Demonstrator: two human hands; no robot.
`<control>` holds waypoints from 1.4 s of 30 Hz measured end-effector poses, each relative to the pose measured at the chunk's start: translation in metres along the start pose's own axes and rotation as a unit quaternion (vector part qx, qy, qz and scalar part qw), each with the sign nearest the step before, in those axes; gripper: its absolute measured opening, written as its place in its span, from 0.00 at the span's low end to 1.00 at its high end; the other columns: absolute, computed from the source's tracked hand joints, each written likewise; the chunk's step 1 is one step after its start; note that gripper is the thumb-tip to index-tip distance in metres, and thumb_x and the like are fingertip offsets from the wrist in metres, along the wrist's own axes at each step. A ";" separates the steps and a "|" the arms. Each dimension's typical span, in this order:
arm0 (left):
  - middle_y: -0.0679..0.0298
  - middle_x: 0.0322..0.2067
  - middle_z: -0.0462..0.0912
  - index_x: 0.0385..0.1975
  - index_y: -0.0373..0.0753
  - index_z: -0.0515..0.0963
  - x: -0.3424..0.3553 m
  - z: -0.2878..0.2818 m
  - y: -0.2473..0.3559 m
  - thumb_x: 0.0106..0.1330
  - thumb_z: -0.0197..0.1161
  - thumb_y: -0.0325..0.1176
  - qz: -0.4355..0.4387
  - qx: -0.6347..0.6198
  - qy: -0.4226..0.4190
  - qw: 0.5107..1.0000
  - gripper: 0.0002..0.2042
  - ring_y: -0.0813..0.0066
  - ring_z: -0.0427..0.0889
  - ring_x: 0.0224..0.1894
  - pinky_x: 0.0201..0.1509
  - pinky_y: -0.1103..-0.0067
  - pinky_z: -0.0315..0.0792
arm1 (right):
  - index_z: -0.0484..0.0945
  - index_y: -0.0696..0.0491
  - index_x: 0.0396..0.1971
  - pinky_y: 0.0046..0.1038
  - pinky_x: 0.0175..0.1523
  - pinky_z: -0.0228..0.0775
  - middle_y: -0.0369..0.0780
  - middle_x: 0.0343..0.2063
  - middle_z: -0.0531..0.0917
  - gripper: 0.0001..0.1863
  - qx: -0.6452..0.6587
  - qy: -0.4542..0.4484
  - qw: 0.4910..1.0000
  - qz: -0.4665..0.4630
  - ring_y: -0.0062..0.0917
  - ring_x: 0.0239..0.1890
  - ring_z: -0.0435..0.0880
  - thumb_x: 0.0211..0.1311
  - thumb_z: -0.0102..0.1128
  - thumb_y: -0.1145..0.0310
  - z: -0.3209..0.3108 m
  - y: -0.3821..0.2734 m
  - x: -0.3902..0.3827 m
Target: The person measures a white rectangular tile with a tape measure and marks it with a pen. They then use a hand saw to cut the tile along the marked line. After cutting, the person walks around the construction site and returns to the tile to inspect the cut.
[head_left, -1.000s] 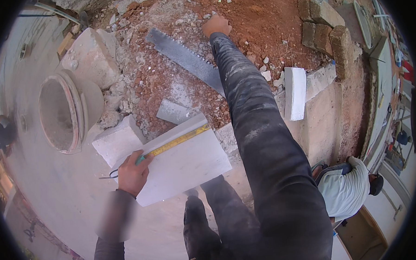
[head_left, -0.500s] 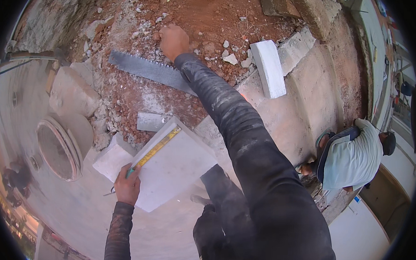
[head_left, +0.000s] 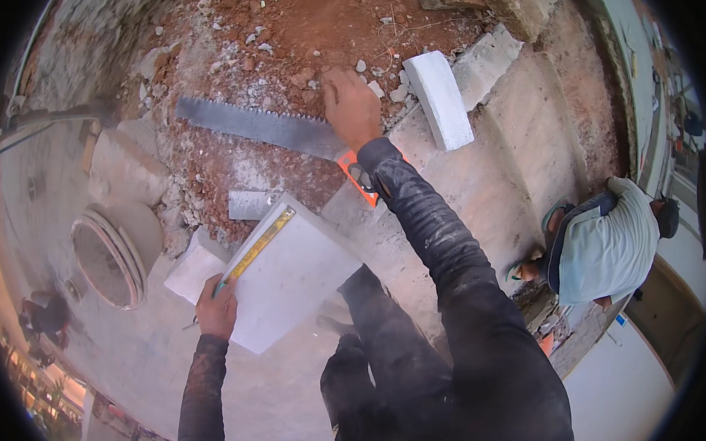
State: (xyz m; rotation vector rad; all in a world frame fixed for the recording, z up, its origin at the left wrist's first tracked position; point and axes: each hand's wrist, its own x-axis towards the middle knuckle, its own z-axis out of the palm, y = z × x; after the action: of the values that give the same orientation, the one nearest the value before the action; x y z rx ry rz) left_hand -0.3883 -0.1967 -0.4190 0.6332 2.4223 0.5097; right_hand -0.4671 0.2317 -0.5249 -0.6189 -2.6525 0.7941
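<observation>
My left hand (head_left: pixel 217 309) pinches the tape (head_left: pixel 263 244), apparently steadying it along the far-left edge of the block (head_left: pixel 297 282); my right hand (head_left: pixel 354 110), grip unclear, hangs near the saw (head_left: pixel 262 127).

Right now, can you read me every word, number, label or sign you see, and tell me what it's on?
I can't read any clearly.
Yellow measuring tape in the left hand: its markings are too small and blurred.
Saw: no lettering I can make out.
White block: none I can make out.
</observation>
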 end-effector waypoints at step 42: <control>0.60 0.42 0.77 0.45 0.48 0.83 -0.009 0.014 -0.018 0.57 0.60 0.26 0.020 0.012 0.024 0.999 0.16 0.62 0.82 0.38 0.43 0.69 0.77 | 0.81 0.60 0.48 0.17 0.30 0.66 0.38 0.39 0.84 0.13 0.451 -0.313 0.803 0.233 0.17 0.37 0.81 0.66 0.59 0.71 -0.051 -0.078 -0.076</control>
State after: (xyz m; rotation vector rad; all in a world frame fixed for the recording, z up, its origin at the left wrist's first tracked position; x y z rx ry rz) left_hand -0.3792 -0.2139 -0.4342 0.6873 2.4688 0.5184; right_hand -0.4061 0.1592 -0.4517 -0.8036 -2.1137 2.5536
